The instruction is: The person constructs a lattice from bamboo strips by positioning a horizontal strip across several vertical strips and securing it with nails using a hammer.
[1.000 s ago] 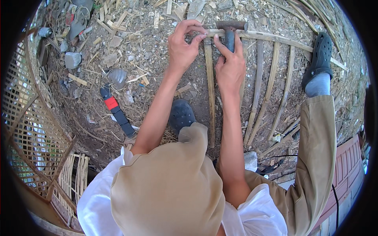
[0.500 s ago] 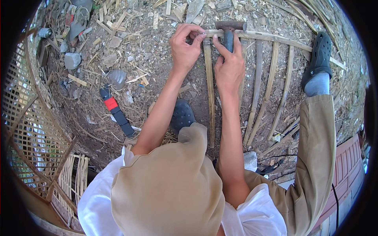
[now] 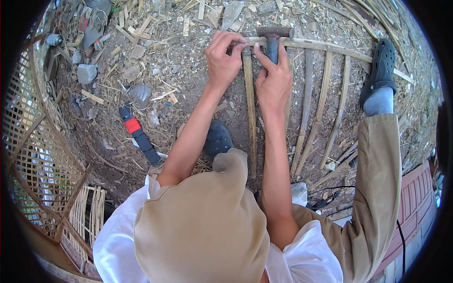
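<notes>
My left hand (image 3: pixel 224 59) is closed in a pinch at the left end of a long pale wooden strip (image 3: pixel 321 45); whatever sits between its fingertips is too small to make out. Just right of it, my right hand (image 3: pixel 274 85) grips a hammer (image 3: pixel 272 49) by its blue-grey handle, palm down, forefinger reaching toward the strip. The rusty hammer head (image 3: pixel 278 31) lies across the strip's far side. Several narrow slats run from the strip toward me, among them a slat (image 3: pixel 250 113) between my forearms and another slat (image 3: pixel 323 89) farther right.
My right shoe (image 3: pixel 383 66) is by the strip's right end; my other shoe (image 3: pixel 218 137) is between my arms. A black strap with a red band (image 3: pixel 132 125) lies left. Wood scraps and stones (image 3: pixel 87 74) litter the ground. A woven lattice panel (image 3: pixel 33 141) stands at far left.
Almost nothing differs. The hammer, the strip and my right hand appear shifted very slightly to the left; both hands keep their hold.
</notes>
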Tool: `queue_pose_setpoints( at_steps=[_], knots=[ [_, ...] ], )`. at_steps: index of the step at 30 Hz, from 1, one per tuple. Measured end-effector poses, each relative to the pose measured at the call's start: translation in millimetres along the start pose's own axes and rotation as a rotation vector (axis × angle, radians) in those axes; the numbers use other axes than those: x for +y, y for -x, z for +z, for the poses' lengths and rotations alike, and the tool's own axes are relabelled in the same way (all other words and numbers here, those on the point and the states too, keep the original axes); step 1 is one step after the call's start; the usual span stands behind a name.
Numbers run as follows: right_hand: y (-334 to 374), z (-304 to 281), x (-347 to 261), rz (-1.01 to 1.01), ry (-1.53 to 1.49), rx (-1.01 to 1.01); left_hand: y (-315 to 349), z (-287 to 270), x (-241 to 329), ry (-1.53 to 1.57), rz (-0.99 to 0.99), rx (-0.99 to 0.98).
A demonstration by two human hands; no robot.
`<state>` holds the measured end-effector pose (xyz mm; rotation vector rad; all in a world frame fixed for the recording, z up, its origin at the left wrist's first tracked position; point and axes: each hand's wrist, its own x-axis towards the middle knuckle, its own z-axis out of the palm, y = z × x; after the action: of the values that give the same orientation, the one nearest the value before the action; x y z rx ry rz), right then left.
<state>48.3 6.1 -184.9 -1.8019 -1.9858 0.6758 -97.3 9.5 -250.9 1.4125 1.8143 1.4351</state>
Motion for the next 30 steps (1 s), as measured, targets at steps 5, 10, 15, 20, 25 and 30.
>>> queue_pose_setpoints(
  at_steps=[5, 10, 15, 20, 25, 30],
  knots=[
    [0.0, 1.4, 1.7, -0.012, -0.005, 0.005, -1.1, 2.3, 2.5, -0.002, -0.006, 0.015],
    [-1.6, 0.8, 1.2, 0.009, -0.025, -0.023, -1.3, 4.1, 3.3, 0.009, 0.016, 0.052],
    [-0.1, -1.2, -1.0, 0.019, -0.015, -0.03, 0.1, 3.7, 3.0, 0.014, 0.056, 0.067],
    [-0.4, 2.4, 1.5, 0.005, -0.015, -0.023, -0.5, 4.0, 5.6, 0.013, 0.011, 0.062],
    [-0.2, 0.3, 2.3, 0.018, 0.008, -0.055, -0.9, 6.8, 7.8, 0.0, -0.034, 0.066],
    [4.0, -5.4, 5.9, -0.098, -0.058, 0.032, 0.4, 8.5, 4.5, -0.005, -0.017, 0.067]
  ],
)
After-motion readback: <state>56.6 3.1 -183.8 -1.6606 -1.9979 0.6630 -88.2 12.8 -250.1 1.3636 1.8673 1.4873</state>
